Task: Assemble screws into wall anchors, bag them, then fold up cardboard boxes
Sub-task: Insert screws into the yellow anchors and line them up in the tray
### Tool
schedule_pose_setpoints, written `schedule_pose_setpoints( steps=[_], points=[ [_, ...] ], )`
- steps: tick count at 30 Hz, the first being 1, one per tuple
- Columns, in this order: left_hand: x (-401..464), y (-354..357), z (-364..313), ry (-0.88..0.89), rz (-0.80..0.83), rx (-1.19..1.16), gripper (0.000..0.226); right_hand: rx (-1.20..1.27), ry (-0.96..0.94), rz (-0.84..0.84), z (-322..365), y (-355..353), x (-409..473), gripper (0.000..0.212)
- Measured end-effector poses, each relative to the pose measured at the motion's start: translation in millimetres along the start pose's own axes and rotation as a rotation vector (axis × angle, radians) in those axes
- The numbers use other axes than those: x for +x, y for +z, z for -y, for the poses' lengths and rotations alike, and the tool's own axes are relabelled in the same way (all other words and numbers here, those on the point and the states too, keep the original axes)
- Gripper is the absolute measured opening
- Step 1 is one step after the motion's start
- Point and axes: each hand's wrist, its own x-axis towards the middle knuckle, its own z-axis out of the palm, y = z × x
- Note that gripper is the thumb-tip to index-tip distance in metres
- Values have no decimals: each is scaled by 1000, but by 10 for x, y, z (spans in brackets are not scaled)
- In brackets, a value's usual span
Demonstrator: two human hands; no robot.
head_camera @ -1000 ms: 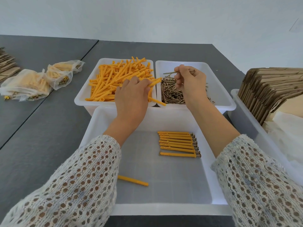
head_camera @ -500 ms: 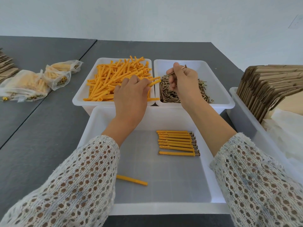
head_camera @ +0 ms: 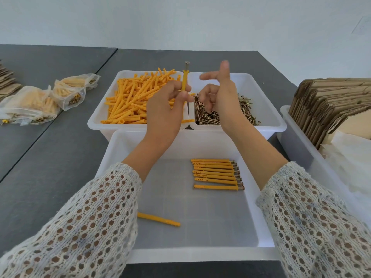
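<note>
My left hand (head_camera: pixel 166 109) pinches an orange wall anchor (head_camera: pixel 184 81) upright, with a screw (head_camera: pixel 186 66) sticking out of its top. My right hand (head_camera: pixel 218 95) hovers just to the right of it, fingers spread and holding nothing. Behind the hands are a white bin of loose orange anchors (head_camera: pixel 130 99) and a white bin of screws (head_camera: pixel 245 109). In the near white tray (head_camera: pixel 261 233) lies a row of several assembled anchors (head_camera: pixel 216 174), and a single bare anchor (head_camera: pixel 158 219) lies at its left.
Filled clear bags (head_camera: pixel 30 105) of anchors lie on the grey table at the left. A white bin at the right holds flat cardboard boxes (head_camera: pixel 331 105) and white plastic bags (head_camera: pixel 353 163). More flat cardboard (head_camera: pixel 6 85) sits at the far left edge.
Both hands rose from the bins. The left hand lifted an anchor upright; the right hand put its screw into the anchor's top and let go, fingers now spread.
</note>
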Motion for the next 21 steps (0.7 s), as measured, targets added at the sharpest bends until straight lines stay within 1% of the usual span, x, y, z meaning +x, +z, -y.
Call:
schedule_pose_setpoints(
  steps=[1, 3, 6, 10, 12, 14, 17, 19, 21],
  points=[
    [-1, -5, -48, -1, 32, -58, 16, 43, 24, -65, 0, -34, 19, 63],
    [-11, -25, -172, 9, 160, -170, 13, 79, 71, -194, -34, -107, 47, 63],
    [-52, -50, -350, 22, 482, -274, 13, 133, 171, -346, -97, -224, 95, 56],
    [-173, -27, -399, -47, 1031, -103, 14, 284, 277, -425, -154, -382, 129, 43],
    [-240, 24, -344, -83, 1202, 2, 16, 330, 320, -439, -177, -433, 138, 38],
    [-317, 101, -287, -99, 1272, 141, 16, 322, 341, -438, -179, -446, 148, 35],
    [-467, 239, -259, -90, 1327, 292, 14, 227, 337, -412, -180, -409, 163, 34],
    [-553, 310, -266, -33, 1332, 369, 12, 199, 332, -402, -194, -391, 173, 33],
    [-614, 350, -268, 61, 1320, 449, 11, 197, 336, -399, -205, -393, 184, 33]
  ],
)
